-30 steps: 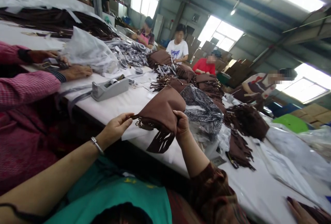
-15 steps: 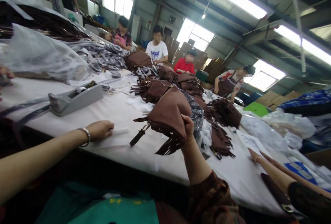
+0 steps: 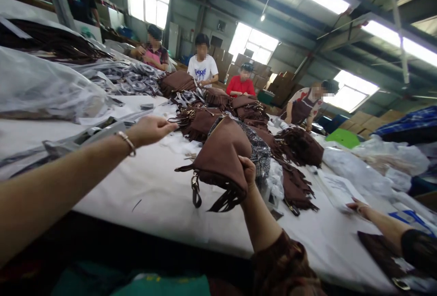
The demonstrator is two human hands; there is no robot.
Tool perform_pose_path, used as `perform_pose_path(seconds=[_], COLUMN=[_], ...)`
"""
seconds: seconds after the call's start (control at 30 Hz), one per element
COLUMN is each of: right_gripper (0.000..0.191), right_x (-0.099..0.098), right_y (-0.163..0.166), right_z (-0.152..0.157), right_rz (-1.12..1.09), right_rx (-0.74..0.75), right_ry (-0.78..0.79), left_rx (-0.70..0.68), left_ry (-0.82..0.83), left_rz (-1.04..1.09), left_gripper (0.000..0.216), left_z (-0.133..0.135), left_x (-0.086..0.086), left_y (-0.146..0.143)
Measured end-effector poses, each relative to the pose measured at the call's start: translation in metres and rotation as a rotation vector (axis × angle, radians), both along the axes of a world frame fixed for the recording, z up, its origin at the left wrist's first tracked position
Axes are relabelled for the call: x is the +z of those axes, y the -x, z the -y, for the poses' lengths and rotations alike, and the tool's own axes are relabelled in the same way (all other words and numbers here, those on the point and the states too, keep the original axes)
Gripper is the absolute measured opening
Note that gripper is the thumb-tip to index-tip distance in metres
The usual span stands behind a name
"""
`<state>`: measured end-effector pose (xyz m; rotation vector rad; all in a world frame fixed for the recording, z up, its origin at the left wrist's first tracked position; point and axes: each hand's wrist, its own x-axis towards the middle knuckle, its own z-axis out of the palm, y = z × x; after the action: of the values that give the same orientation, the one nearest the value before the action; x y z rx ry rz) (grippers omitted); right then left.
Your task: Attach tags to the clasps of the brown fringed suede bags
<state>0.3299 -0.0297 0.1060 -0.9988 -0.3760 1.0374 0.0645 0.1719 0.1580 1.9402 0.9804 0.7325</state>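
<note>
Brown bag (image 3: 220,150) extends leftward from the right hand (image 3: 248,172) clamping its edge; left hand (image 3: 152,130) unclear in grip.

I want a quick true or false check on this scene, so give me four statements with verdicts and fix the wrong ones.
1. The right hand holds a brown bag. True.
2. The left hand grips that bag too. False: it is apart from the bag.
3. A co-worker across the table wears a red top. True.
4. The bag's fringe is white. False: it is dark brown.
</note>
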Motion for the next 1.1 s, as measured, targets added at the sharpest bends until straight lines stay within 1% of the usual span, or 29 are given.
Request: perform_pose_path(seconds=[0.03,0.07,0.13,0.17,0.2,0.23,0.27,0.3,0.37,0.43,0.5,0.57,0.63,0.7,0.73,0.8,0.87,0.93,1.03,1.1], right_gripper=[0.013,0.014,0.013,0.012,0.012,0.012,0.012,0.012,0.012,0.011,0.011,0.011,0.010,0.011,0.011,0.012,0.014,0.013,0.010,0.014], right_x=[0.000,0.000,0.003,0.005,0.007,0.010,0.012,0.014,0.017,0.018,0.017,0.015,0.012,0.008,0.006,0.000,-0.009,-0.021,-0.038,-0.048], right_y=[0.002,0.004,0.011,0.015,0.020,0.025,0.031,0.036,0.046,0.056,0.064,0.073,0.080,0.084,0.084,0.083,0.078,0.071,0.056,0.047], right_z=[-0.006,-0.012,-0.023,-0.029,-0.035,-0.041,-0.047,-0.053,-0.064,-0.076,-0.086,-0.095,-0.103,-0.109,-0.111,-0.118,-0.125,-0.133,-0.139,-0.135], right_rz=[-0.002,-0.003,-0.004,-0.003,0.000,0.004,0.008,0.010,0.004,-0.016,-0.034,-0.035,-0.024,-0.017,-0.013,0.014,0.102,0.324,0.666,0.748], right_rx=[0.014,0.024,0.041,0.051,0.063,0.079,0.097,0.118,0.161,0.203,0.237,0.256,0.271,0.310,0.338,0.400,0.460,0.446,0.280,0.178], right_ry=[-0.005,-0.012,-0.031,-0.041,-0.049,-0.056,-0.060,-0.064,-0.076,-0.102,-0.137,-0.161,-0.155,-0.128,-0.115,-0.093,-0.057,0.035,0.198,0.247], left_rx=[-0.042,-0.060,-0.093,-0.154,-0.204,-0.242,-0.268,-0.279,-0.277,-0.275,-0.246,-0.202,-0.167,-0.167,-0.176,-0.171,-0.116,-0.026,0.113,0.198], left_ry=[0.099,0.177,0.593,0.724,0.818,0.859,0.855,0.827,0.754,0.727,0.739,0.719,0.650,0.607,0.622,0.712,0.817,0.879,0.926,0.965], left_rz=[0.005,0.053,0.340,0.453,0.535,0.573,0.578,0.561,0.533,0.558,0.582,0.560,0.513,0.487,0.483,0.496,0.511,0.505,0.432,0.376], left_gripper=[0.055,0.060,0.058,0.061,0.063,0.063,0.062,0.060,0.056,0.053,0.051,0.042,0.030,0.025,0.025,0.024,0.023,0.024,0.022,0.017], left_z=[0.022,0.043,0.078,0.091,0.100,0.107,0.111,0.113,0.116,0.118,0.122,0.126,0.130,0.135,0.138,0.144,0.148,0.150,0.149,0.149], left_x=[-0.018,-0.036,-0.069,-0.082,-0.092,-0.098,-0.103,-0.104,-0.101,-0.094,-0.085,-0.077,-0.071,-0.068,-0.068,-0.068,-0.072,-0.080,-0.101,-0.118], left_y=[0.000,0.002,0.011,0.017,0.023,0.029,0.036,0.042,0.054,0.064,0.073,0.080,0.088,0.095,0.098,0.102,0.104,0.101,0.093,0.087])
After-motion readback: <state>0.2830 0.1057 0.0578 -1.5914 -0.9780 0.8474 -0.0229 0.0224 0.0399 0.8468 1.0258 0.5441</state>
